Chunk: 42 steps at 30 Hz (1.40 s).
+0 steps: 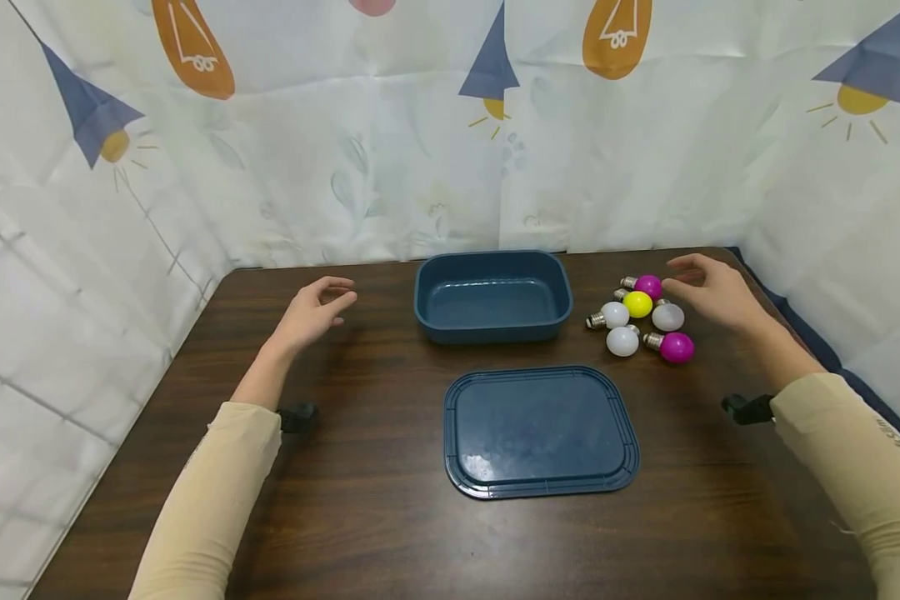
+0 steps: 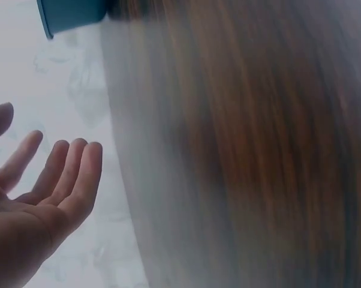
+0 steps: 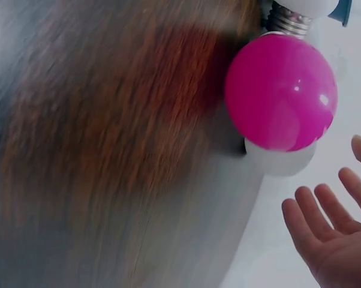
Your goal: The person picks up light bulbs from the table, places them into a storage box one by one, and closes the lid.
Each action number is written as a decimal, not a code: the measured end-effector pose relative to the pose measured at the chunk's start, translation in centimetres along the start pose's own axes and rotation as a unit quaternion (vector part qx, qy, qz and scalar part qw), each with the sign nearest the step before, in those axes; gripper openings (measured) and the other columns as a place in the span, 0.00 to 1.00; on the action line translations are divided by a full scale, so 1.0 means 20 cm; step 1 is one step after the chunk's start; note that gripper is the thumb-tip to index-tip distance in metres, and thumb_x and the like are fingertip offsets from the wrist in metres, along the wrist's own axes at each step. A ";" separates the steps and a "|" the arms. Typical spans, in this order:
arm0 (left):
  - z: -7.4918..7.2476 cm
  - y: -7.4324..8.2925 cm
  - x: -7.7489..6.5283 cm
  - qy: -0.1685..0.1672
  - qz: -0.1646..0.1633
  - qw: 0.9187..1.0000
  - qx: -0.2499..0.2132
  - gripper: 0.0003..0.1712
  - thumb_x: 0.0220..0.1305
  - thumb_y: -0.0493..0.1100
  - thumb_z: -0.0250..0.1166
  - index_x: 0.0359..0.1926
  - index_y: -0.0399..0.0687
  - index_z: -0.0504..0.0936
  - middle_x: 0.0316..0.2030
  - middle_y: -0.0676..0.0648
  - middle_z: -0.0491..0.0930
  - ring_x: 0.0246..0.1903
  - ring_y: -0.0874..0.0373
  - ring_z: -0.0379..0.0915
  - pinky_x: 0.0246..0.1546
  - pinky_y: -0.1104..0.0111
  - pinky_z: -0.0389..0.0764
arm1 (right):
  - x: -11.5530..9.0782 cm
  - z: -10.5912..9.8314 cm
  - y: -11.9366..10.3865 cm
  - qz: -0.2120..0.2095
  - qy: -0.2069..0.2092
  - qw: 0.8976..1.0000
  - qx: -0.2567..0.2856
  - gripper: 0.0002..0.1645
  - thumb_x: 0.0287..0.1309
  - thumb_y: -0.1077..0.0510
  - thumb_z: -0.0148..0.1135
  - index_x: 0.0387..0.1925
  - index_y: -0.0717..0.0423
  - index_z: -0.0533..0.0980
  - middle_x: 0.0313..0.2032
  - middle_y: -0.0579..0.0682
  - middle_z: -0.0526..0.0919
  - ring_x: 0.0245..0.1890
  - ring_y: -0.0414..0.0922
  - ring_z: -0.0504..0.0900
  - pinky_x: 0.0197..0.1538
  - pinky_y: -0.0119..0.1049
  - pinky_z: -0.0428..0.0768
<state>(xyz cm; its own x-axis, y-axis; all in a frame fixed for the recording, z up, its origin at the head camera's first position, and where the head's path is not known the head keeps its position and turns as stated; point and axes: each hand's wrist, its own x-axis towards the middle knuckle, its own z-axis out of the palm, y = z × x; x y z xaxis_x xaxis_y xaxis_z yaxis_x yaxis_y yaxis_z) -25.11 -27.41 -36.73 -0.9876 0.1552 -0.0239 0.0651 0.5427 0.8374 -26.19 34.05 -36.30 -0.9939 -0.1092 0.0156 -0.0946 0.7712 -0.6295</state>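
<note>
Over the left part of the table, my left hand (image 1: 313, 315) hovers with loosely bent fingers and holds nothing. My right hand (image 1: 711, 290) is held beside a cluster of light bulbs, its fingers relaxed and without a grip on any of them. In the cluster lie a yellow bulb (image 1: 637, 304), a magenta bulb (image 1: 648, 287) at the back, another magenta bulb (image 1: 677, 347) in front, and white bulbs, one of them a white bulb (image 1: 668, 317) near my right hand. The front magenta bulb (image 3: 281, 93) looms large in the right wrist view, apart from the fingers.
A dark blue rectangular box (image 1: 493, 332) stands open-topped at the back middle of the brown table (image 1: 375, 517). In front of it lies a flat blue lid (image 1: 540, 433). Patterned white cloth (image 1: 420, 183) hangs behind and at both sides.
</note>
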 end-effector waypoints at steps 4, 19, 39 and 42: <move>0.04 0.03 0.01 -0.003 -0.020 0.998 -0.060 0.31 0.79 0.51 0.58 0.73 0.38 0.67 0.69 0.36 0.66 0.67 0.39 0.66 0.60 0.52 0.78 | 0.01 0.01 0.00 0.001 -0.005 1.000 0.017 0.39 0.74 0.40 0.58 0.70 0.64 0.66 0.65 0.72 0.70 0.65 0.68 0.69 0.60 0.68 0.72; 0.21 0.11 0.04 -0.039 -0.075 0.965 -0.247 0.30 0.79 0.42 0.58 0.75 0.35 0.63 0.71 0.34 0.61 0.67 0.36 0.65 0.59 0.57 0.79 | 0.08 0.06 0.04 0.032 -0.008 0.997 0.064 0.40 0.74 0.41 0.59 0.70 0.67 0.65 0.65 0.72 0.69 0.65 0.67 0.68 0.60 0.54 0.75; 0.35 0.15 0.14 -0.054 -0.113 0.942 -0.311 0.29 0.79 0.40 0.57 0.75 0.38 0.63 0.65 0.37 0.69 0.60 0.44 0.72 0.59 0.58 0.80 | 0.13 0.10 0.05 0.046 -0.014 0.993 0.106 0.42 0.74 0.42 0.59 0.72 0.69 0.63 0.68 0.72 0.66 0.66 0.67 0.67 0.47 0.29 0.76; 0.37 0.16 0.15 -0.055 -0.119 0.941 -0.312 0.28 0.79 0.39 0.57 0.75 0.39 0.64 0.63 0.38 0.70 0.57 0.47 0.75 0.58 0.58 0.80 | 0.13 0.12 0.05 0.042 -0.017 0.993 0.113 0.41 0.75 0.43 0.58 0.71 0.70 0.62 0.67 0.73 0.66 0.65 0.67 0.68 0.44 0.25 0.76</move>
<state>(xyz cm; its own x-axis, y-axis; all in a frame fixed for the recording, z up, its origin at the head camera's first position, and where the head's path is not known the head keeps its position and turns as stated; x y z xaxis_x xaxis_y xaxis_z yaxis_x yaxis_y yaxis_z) -26.88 -19.20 -38.21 -0.9404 0.1940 -0.2791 -0.2866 -0.0112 0.9580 -28.83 33.08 -38.75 -0.9949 -0.0746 -0.0684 0.0076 0.6193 -0.7851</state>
